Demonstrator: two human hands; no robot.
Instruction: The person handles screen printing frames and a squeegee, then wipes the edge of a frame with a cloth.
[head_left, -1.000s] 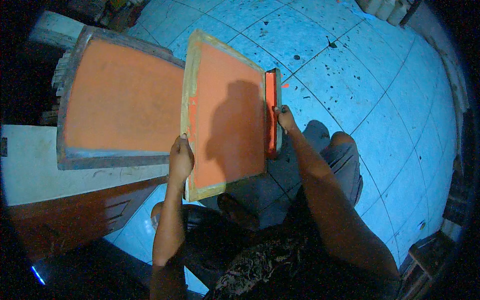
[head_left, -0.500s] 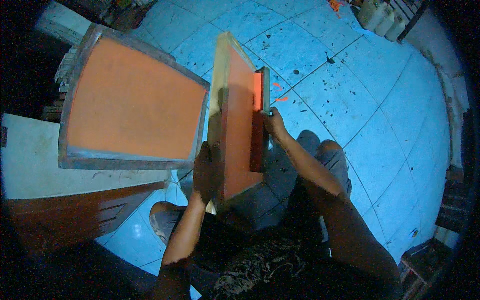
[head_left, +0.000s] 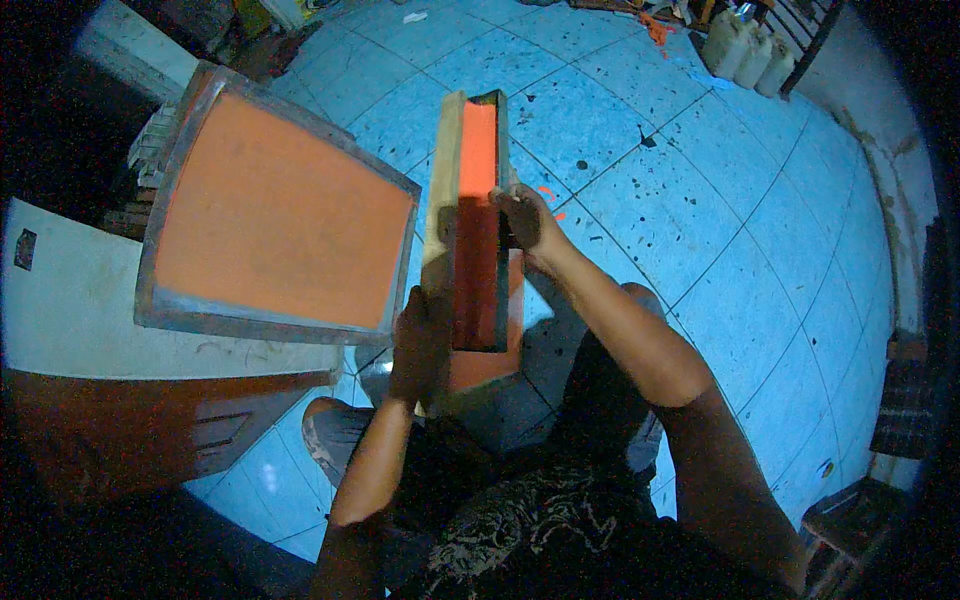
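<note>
My left hand grips the near side of a wooden screen-printing frame, which stands nearly edge-on with its orange mesh face turned to the right. In my right hand is a scoop coater, a long narrow trough with a dark edge and bright orange liquid inside. The coater lies along the frame's face, hiding most of the mesh; only a lower orange strip shows. Whether the coater's lip touches the mesh I cannot tell. My right fingers wrap its outer side.
A second frame with an orange face leans at the left above a pale-topped brown cabinet. Dark specks and orange smears mark the blue-lit tiled floor. Whitish jugs stand far right, a dark wooden stool near right.
My right hand has brought the scoop coater leftward and toward the frame's far end, with its orange inside now facing up more. The left hand keeps its grip. The view has shifted slightly.
</note>
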